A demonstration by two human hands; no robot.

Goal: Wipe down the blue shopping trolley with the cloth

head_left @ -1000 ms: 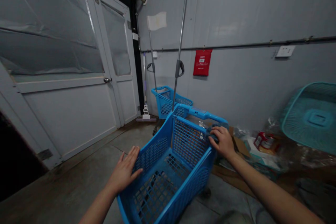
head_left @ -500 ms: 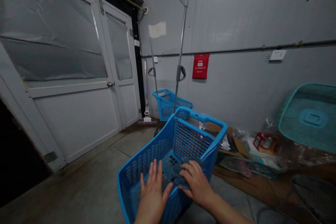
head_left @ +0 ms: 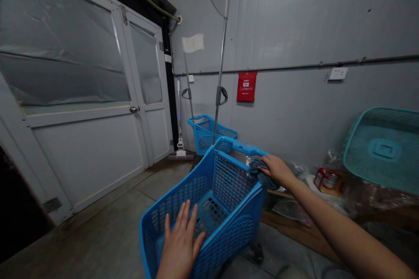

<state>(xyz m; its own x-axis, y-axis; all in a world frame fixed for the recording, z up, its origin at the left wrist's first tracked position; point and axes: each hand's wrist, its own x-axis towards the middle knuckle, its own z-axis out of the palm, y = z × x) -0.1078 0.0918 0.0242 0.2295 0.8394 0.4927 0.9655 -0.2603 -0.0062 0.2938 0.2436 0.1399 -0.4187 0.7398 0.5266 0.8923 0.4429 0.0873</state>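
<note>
A blue plastic basket cart (head_left: 225,218) stands on the concrete floor in front of me. My left hand (head_left: 180,245) lies flat with fingers spread on the cart's near rim. My right hand (head_left: 276,170) is closed on a dark grey-blue cloth (head_left: 258,174) and presses it against the far right corner of the cart's rim, beside the handle. The cart's inside holds nothing I can see.
A second blue basket cart (head_left: 209,133) stands by the wall with two mop poles (head_left: 218,83) rising from it. White double doors (head_left: 98,109) are on the left. A teal basket (head_left: 382,148), a red can (head_left: 325,179) and bags clutter the right floor.
My right hand carried the cloth from inside the basket up to the far right rim. My left hand stayed at the near rim. The view shifted slightly.
</note>
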